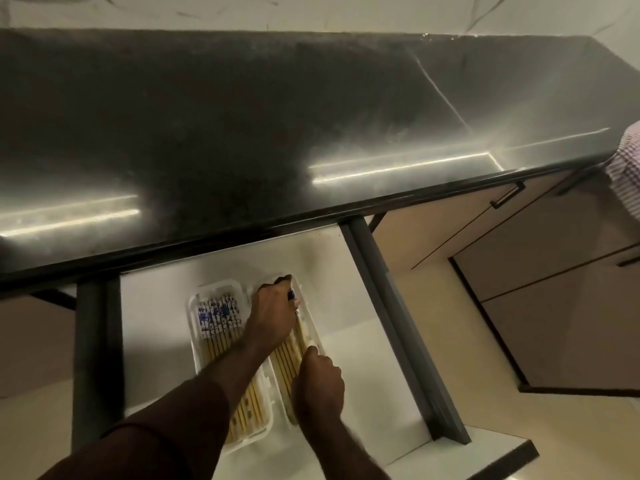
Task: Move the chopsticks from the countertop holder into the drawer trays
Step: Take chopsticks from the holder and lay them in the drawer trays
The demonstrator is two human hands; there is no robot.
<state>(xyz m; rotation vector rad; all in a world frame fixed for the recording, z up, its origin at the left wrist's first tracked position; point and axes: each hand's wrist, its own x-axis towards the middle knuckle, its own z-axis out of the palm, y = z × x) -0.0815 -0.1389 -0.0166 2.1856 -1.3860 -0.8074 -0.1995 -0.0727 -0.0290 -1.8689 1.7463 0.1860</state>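
An open white drawer [349, 306] below the dark countertop [242, 133] holds two white plastic trays side by side. The left tray [194, 306] is filled with several yellow chopsticks with blue-and-white patterned tops [218, 315]. The right tray [313, 323] also holds several chopsticks [285, 358]. My left hand [273, 313] lies over the far end of the right tray, fingers curled on the chopstick tops. My right hand [317, 382] presses on the near end of the same chopsticks. No countertop holder is in view.
Dark grey drawer rails [391, 306] run along both sides of the drawer. Closed beige cabinet doors with dark handles [505, 195] stand to the right. A person's checked sleeve [627, 168] shows at the right edge.
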